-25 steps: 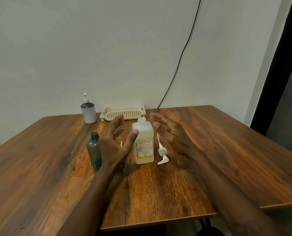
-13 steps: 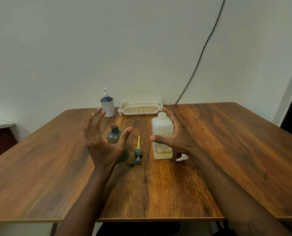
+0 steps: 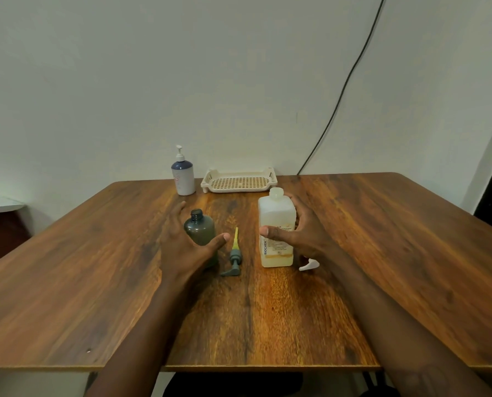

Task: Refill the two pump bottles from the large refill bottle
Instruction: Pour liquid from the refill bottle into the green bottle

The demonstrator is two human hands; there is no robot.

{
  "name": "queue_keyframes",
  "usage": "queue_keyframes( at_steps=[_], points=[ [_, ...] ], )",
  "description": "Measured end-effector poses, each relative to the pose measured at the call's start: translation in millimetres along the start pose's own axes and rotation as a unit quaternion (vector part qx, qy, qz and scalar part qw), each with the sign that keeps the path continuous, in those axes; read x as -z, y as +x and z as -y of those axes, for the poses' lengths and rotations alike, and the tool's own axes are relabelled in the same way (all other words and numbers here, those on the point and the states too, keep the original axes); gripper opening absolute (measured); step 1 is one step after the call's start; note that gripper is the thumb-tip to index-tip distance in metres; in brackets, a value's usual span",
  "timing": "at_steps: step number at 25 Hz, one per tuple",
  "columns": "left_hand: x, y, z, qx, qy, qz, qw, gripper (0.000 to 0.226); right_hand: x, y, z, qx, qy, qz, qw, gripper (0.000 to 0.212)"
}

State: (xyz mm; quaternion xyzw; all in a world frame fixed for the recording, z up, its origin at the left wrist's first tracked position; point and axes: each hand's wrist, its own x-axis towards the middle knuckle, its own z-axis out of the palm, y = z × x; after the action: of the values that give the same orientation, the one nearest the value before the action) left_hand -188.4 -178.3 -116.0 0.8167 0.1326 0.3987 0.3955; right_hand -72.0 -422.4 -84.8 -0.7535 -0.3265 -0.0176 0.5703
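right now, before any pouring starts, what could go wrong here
The dark bottle has a narrow open neck, so pouring from the large refill bottle may spill onto the table. The white pump lies close beside the right hand and could get knocked.

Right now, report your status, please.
Left hand open around uncapped grey bottle. Right hand cupping refill bottle, grip unclear. Grey pump lies between them.

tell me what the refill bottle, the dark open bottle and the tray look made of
Refill bottle: translucent whitish plastic, matte; yellowish liquid shows through low down.
Dark bottle: smoky tinted plastic, probably; soft sheen on its shoulder.
Tray: cream plastic, judging by its moulded perforated floor.
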Motion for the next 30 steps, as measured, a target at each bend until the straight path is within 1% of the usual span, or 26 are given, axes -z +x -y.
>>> queue_keyframes(
  at_steps=[3,4,8,11,14,17,20,25,28,30],
  points=[
    [-1,1,-3,-0.015,-0.025,-0.012,1.000,0.088,-2,-2,4,0.007,-0.026,-0.054,0.998,0.104],
    [-1,5,-7,-0.022,-0.029,-0.019,0.999,0.087,-4,-2,5,0.009,-0.039,-0.071,0.997,0.103],
    [-5,40,-31,-0.096,-0.032,-0.021,0.995,0.093,-9,3,7,0.051,-0.125,-0.132,0.982,0.098],
    [-17,52,-45,-0.142,-0.059,-0.029,0.988,0.089,-8,14,11,0.079,-0.181,-0.181,0.963,0.095],
    [-34,49,-40,-0.164,-0.039,-0.038,0.985,0.089,-5,27,18,0.096,-0.250,-0.228,0.936,0.094],
    [-40,49,-30,-0.152,-0.027,-0.038,0.987,0.094,-4,35,20,0.116,-0.307,-0.269,0.905,0.094],
    [-41,46,-25,-0.150,-0.021,-0.043,0.987,0.087,-5,35,18,0.122,-0.339,-0.281,0.890,0.093],
    [-47,40,-30,-0.184,-0.011,-0.025,0.982,0.085,-11,35,21,0.129,-0.403,-0.263,0.867,0.087],
    [-47,39,-33,-0.182,-0.022,-0.038,0.982,0.086,-14,34,21,0.139,-0.410,-0.272,0.859,0.090],
    [-46,37,-33,-0.182,-0.028,-0.029,0.982,0.087,-14,34,21,0.148,-0.417,-0.272,0.855,0.090]
  ],
)
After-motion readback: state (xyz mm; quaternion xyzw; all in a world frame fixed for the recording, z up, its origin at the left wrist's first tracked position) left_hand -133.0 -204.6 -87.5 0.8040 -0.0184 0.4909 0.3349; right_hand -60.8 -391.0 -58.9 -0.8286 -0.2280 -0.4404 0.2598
